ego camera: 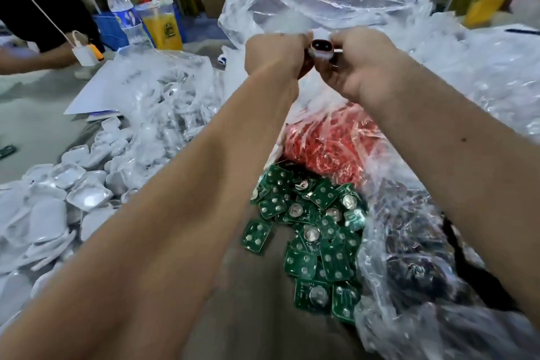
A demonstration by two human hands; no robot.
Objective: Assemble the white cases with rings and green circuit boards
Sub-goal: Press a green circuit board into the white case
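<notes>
At far left a person (35,3) in black is cut off by the frame edge. White cases (73,193) lie heaped on the surface (35,126), some blurred inside a clear bag (163,102). Raised above the piles, the left hand (276,54) and right hand (355,63) both pinch one case (320,48); it is small and partly hidden by fingers, showing a reddish ring around a dark middle. Below lie green boards (315,237) and a bag of red rings (327,140). Dark parts (415,257) at right are unclear through plastic.
</notes>
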